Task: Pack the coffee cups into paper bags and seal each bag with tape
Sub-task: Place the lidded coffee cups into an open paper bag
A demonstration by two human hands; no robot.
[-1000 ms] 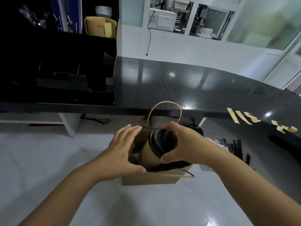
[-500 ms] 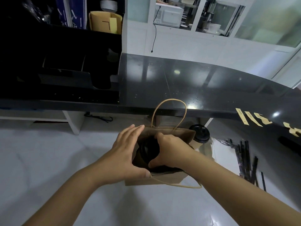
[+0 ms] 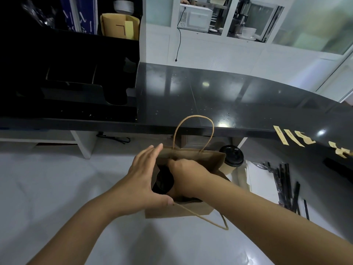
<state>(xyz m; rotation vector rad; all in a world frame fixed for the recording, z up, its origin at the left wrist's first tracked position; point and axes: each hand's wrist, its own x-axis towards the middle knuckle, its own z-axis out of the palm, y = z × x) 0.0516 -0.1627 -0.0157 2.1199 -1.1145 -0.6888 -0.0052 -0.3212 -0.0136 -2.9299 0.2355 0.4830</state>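
- The paper bag [image 3: 179, 211] stands open on the white worktop [image 3: 57, 188], between both hands.
- The right hand [image 3: 188, 175] reaches down into the bag, fingers curled round the black-lidded coffee cup [image 3: 163, 181] inside it.
- The left hand [image 3: 142, 180] holds the bag's left edge, fingers straight, thumb on the near rim.
- The cup's body is hidden by bag and hand.
- A second cup [image 3: 231, 156] stands just right of the bag, partly hidden behind it.
- Tape strips [image 3: 298, 137] hang from the black counter [image 3: 210, 96].

I see the cup [image 3: 163, 181] inside the bag [image 3: 193, 210]; another cup [image 3: 230, 157] stands right of the bag, straws [image 3: 286, 186] farther right.
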